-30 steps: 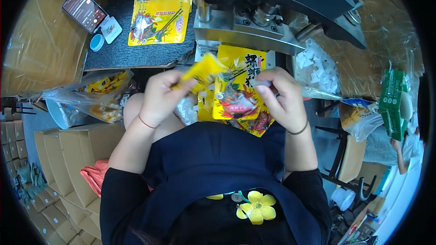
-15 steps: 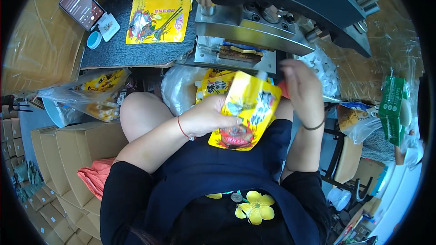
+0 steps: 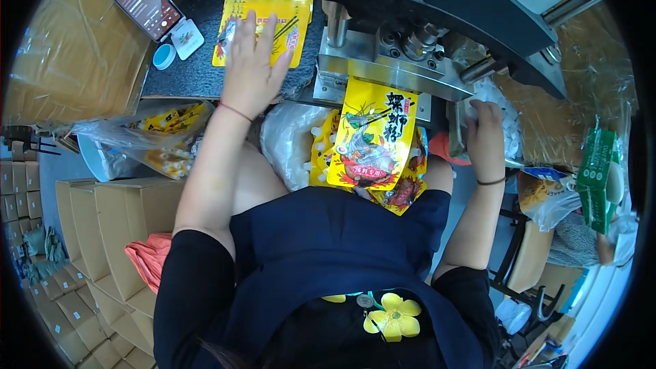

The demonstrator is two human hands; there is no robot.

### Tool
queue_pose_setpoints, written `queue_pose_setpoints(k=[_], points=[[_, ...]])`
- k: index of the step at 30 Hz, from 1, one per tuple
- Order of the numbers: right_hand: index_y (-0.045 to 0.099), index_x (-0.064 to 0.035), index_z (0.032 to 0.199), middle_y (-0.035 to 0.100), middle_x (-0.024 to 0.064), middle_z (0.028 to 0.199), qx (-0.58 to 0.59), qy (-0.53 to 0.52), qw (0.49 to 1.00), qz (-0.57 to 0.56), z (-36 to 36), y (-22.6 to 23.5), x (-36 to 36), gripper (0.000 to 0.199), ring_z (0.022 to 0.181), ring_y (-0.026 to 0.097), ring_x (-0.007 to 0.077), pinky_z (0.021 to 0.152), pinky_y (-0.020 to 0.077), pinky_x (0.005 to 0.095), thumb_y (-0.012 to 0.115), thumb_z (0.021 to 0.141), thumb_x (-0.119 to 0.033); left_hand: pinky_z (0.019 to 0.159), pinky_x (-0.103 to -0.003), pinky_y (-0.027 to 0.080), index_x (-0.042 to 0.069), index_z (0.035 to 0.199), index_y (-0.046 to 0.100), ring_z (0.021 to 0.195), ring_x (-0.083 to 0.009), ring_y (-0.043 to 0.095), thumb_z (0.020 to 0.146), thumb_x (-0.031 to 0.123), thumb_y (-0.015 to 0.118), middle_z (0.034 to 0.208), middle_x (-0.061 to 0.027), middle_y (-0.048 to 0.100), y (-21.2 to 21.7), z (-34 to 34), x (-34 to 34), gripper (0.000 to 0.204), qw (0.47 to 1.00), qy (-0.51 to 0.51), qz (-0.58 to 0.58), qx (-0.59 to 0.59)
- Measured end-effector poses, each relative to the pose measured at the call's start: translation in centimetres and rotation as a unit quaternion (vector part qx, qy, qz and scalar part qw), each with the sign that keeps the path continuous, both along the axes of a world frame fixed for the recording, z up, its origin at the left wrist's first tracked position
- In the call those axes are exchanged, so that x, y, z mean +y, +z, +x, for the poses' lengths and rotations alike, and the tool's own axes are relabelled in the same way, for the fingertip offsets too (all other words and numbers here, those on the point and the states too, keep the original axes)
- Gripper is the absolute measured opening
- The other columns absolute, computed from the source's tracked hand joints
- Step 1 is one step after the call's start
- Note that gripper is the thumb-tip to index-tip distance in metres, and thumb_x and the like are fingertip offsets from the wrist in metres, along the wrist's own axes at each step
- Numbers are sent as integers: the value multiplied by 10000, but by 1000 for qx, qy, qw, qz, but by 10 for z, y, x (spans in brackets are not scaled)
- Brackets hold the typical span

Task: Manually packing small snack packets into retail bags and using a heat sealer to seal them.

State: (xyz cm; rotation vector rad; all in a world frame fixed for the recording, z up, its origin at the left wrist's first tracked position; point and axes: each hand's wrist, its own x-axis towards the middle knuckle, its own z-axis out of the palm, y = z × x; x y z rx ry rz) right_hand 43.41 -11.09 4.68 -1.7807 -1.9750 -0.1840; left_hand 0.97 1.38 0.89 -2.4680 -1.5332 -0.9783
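Observation:
My left hand (image 3: pixel 256 72) lies with fingers spread on the flat yellow pouches (image 3: pixel 294 37) stacked on the dark mat. Another yellow pouch (image 3: pixel 372 140), printed with a bowl of noodles, has its upper end under the metal jaw of a press machine (image 3: pixel 389 55). Its lower end hangs toward my lap, and neither hand touches it. At the right, my right hand (image 3: pixel 485 133) is at the edge of a heap of small white plastic pieces (image 3: pixel 509 119). Its fingers are curled together; what they hold, if anything, cannot be made out.
More yellow pouches (image 3: pixel 406 195) lie beneath the press, beside a clear plastic bag (image 3: pixel 294 143). A phone (image 3: pixel 148 7) stands at the mat's left, near a small round blue-lidded tub (image 3: pixel 164 57). Cardboard boxes (image 3: pixel 130 232) stand at left, a green box (image 3: pixel 596 178) at right.
My left hand has let go of the pouch and moved up-left onto the stack. That pouch now sits in the press. My right hand has shifted right and down to the white pieces.

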Motion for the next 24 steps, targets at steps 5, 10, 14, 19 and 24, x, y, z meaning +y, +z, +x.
queue_pose_setpoints(k=[5,10,14,19,24], points=[[622,-2,1152,656,130,996,153,-81,984,-30,-9,13,-29,295,763,654,197,689,512,317,703,871,-40,947,-448,476,89,1359,572,1180,-368,585,915,194,655,1323,-188,596,21,-4,-56,464,975,-92,-46,198],[651,5,1060,655,114,975,182,64,981,-17,-63,37,-35,176,823,633,233,738,493,318,661,909,-85,691,-310,495,42,1106,700,778,-190,634,924,91,667,890,-116,682,13,0,-87,192,944,-78,-247,-204],[638,9,1025,644,107,949,301,230,924,-61,-108,37,-20,147,806,623,205,728,483,314,642,935,-106,594,-249,430,13,941,727,641,-71,536,936,132,703,728,-68,644,28,28,-103,121,877,-149,-361,-279],[675,0,973,654,59,878,377,157,912,-50,-121,50,-10,138,773,596,125,671,464,287,725,895,-102,672,-258,511,-21,1013,687,723,-86,632,979,182,681,848,-41,705,28,66,-123,205,742,-203,-504,-392],[664,3,864,659,69,849,368,159,914,-62,-102,42,-18,127,760,599,147,694,466,280,697,915,-109,725,-253,512,-24,1081,662,782,-79,616,1010,235,646,872,-14,687,4,82,-138,269,665,-255,-523,-469]])
